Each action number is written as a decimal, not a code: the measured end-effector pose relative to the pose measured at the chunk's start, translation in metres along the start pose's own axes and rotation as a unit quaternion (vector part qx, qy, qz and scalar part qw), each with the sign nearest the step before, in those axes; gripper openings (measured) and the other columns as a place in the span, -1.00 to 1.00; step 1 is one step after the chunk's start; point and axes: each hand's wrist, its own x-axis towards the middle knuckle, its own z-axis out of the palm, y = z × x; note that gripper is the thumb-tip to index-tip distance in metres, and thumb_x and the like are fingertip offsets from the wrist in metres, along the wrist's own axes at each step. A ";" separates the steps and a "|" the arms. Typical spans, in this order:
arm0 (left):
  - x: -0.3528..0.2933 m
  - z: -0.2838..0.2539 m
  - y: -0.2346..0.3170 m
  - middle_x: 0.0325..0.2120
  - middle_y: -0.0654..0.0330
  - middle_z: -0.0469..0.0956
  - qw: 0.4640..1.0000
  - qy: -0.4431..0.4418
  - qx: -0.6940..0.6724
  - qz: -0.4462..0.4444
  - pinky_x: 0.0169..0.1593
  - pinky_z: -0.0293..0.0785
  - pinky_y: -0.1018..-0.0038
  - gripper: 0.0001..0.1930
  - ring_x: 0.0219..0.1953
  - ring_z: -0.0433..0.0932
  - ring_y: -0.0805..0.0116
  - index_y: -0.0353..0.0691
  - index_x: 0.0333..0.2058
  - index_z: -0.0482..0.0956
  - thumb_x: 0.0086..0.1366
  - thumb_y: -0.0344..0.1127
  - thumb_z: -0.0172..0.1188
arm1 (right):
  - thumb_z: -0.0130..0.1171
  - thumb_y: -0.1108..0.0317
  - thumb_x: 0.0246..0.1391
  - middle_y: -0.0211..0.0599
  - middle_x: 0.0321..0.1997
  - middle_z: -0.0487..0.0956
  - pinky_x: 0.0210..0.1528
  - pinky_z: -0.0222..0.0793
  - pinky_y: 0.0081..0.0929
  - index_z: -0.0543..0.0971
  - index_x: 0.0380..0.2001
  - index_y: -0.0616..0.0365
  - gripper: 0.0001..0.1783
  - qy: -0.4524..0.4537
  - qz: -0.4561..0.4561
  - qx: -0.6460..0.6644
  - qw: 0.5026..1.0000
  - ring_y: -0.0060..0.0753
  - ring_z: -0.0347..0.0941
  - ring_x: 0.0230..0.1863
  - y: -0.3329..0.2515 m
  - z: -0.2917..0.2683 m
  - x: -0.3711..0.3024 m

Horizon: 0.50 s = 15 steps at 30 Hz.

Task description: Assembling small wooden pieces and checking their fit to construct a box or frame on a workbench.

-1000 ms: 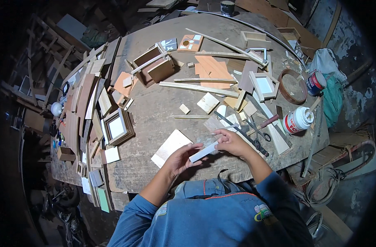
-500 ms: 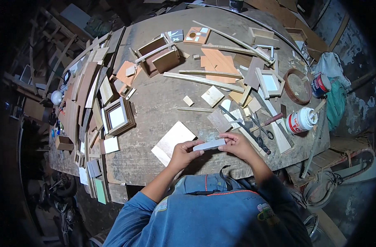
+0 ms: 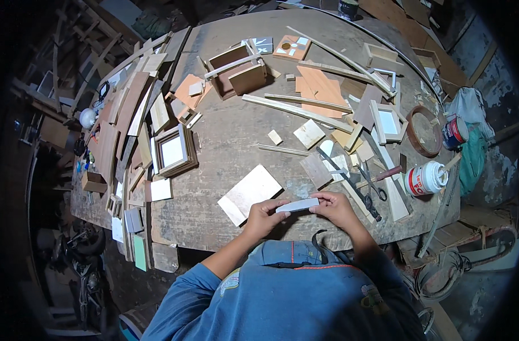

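Between my two hands I hold a short grey rectangular strip (image 3: 297, 206) near the front edge of the workbench. My left hand (image 3: 265, 217) pinches its left end, thumb below and fingers above. At the right end, my right hand (image 3: 334, 208) grips it in the same way. A pale square wooden board (image 3: 250, 193) lies flat just beyond my left hand. Scissors (image 3: 373, 179) and a hammer (image 3: 384, 175) with a reddish handle rest to the right of my right hand.
Wood strips and boards (image 3: 128, 113) pile along the left side of the workbench (image 3: 214, 142). Stacked frames (image 3: 174, 152) and a wooden box (image 3: 236, 71) stand farther in. A white tub (image 3: 424, 178) and a round wooden hoop (image 3: 423, 131) stand at the right.
The whole view has shifted slightly, so bench items appear farther right. Both hands still hold the grey strip at its ends, in nearly the same pose.
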 end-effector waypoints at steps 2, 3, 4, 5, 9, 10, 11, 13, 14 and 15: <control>-0.001 -0.001 -0.002 -0.28 0.22 0.59 1.000 0.003 0.013 0.001 -0.21 0.49 0.62 -0.68 -0.31 0.52 0.55 -0.38 -0.09 0.52 0.13 -0.56 0.22 | 0.34 0.44 -0.11 -0.65 -0.63 0.39 -0.53 0.11 -0.78 0.58 -0.16 0.23 -0.64 0.000 -0.003 0.005 1.000 -0.82 0.20 -0.58 0.006 0.001 0.002; -0.002 -0.001 -0.006 -0.28 0.21 0.59 1.000 0.002 0.005 -0.002 -0.21 0.49 0.61 -0.66 -0.31 0.52 0.54 -0.39 -0.08 0.51 0.13 -0.56 0.23 | 0.34 0.45 -0.11 -0.65 -0.62 0.39 -0.52 0.10 -0.79 0.57 -0.15 0.23 -0.63 -0.005 -0.004 0.006 1.000 -0.82 0.20 -0.57 0.008 0.001 0.003; -0.003 0.000 -0.009 -0.27 0.21 0.59 1.000 0.002 -0.004 -0.005 -0.20 0.49 0.61 -0.65 -0.30 0.52 0.53 -0.39 -0.06 0.50 0.12 -0.56 0.23 | 0.34 0.46 -0.11 -0.64 -0.61 0.39 -0.52 0.10 -0.80 0.56 -0.14 0.24 -0.62 -0.009 -0.005 0.007 1.000 -0.82 0.20 -0.57 0.009 0.001 0.003; -0.004 -0.001 -0.011 -0.27 0.21 0.59 1.000 0.002 -0.005 -0.005 -0.20 0.49 0.61 -0.65 -0.30 0.52 0.53 -0.39 -0.06 0.50 0.12 -0.56 0.23 | 0.34 0.46 -0.11 -0.64 -0.61 0.39 -0.52 0.10 -0.80 0.56 -0.14 0.24 -0.62 -0.009 -0.004 0.006 1.000 -0.82 0.20 -0.57 0.011 0.001 0.004; -0.007 -0.002 -0.010 -0.18 0.16 0.56 0.999 0.019 -0.032 -0.005 -0.14 0.48 0.58 -0.59 -0.23 0.51 0.51 -0.40 -0.02 0.46 0.11 -0.57 0.23 | 0.31 0.49 -0.11 -0.60 -0.56 0.44 -0.52 0.13 -0.80 0.52 -0.10 0.27 -0.58 -0.033 -0.015 0.073 0.997 -0.82 0.26 -0.56 0.004 0.008 0.006; -0.007 -0.002 -0.009 -0.15 0.14 0.54 0.999 0.026 -0.032 0.006 -0.11 0.48 0.56 -0.56 -0.21 0.51 0.50 -0.39 0.01 0.43 0.11 -0.58 0.23 | 0.30 0.50 -0.10 -0.59 -0.54 0.46 -0.53 0.15 -0.80 0.50 -0.09 0.29 -0.57 -0.030 -0.029 0.107 0.993 -0.82 0.28 -0.55 0.001 0.010 0.007; -0.006 -0.002 -0.009 -0.15 0.14 0.54 0.999 0.026 -0.033 0.006 -0.11 0.48 0.56 -0.56 -0.21 0.51 0.50 -0.39 0.01 0.43 0.11 -0.58 0.23 | 0.30 0.50 -0.10 -0.59 -0.54 0.46 -0.53 0.15 -0.80 0.50 -0.09 0.29 -0.57 -0.030 -0.029 0.107 0.993 -0.82 0.28 -0.55 0.003 0.008 0.009; -0.006 -0.001 -0.010 -0.18 0.17 0.55 0.991 0.031 -0.134 0.006 -0.15 0.46 0.63 -0.48 -0.24 0.50 0.55 -0.38 0.08 0.36 0.10 -0.58 0.21 | 0.28 0.49 -0.08 -0.54 -0.49 0.50 -0.55 0.19 -0.78 0.50 -0.10 0.32 -0.60 -0.035 -0.010 0.017 0.999 -0.82 0.33 -0.53 0.007 0.005 0.013; -0.006 -0.003 -0.010 -0.18 0.17 0.55 0.991 0.031 -0.134 0.006 -0.15 0.46 0.63 -0.48 -0.24 0.50 0.55 -0.38 0.08 0.36 0.10 -0.58 0.21 | 0.28 0.49 -0.08 -0.54 -0.49 0.50 -0.55 0.19 -0.78 0.50 -0.10 0.32 -0.60 -0.035 -0.010 0.017 0.999 -0.82 0.33 -0.53 0.008 0.004 0.013; -0.005 -0.006 -0.010 -0.16 0.15 0.54 0.990 0.018 -0.138 -0.008 -0.11 0.45 0.61 -0.47 -0.21 0.50 0.53 -0.38 0.10 0.33 0.11 -0.58 0.20 | 0.27 0.48 -0.07 -0.52 -0.49 0.51 -0.55 0.19 -0.78 0.50 -0.11 0.33 -0.61 -0.033 0.010 0.023 0.999 -0.82 0.33 -0.53 0.003 0.004 0.012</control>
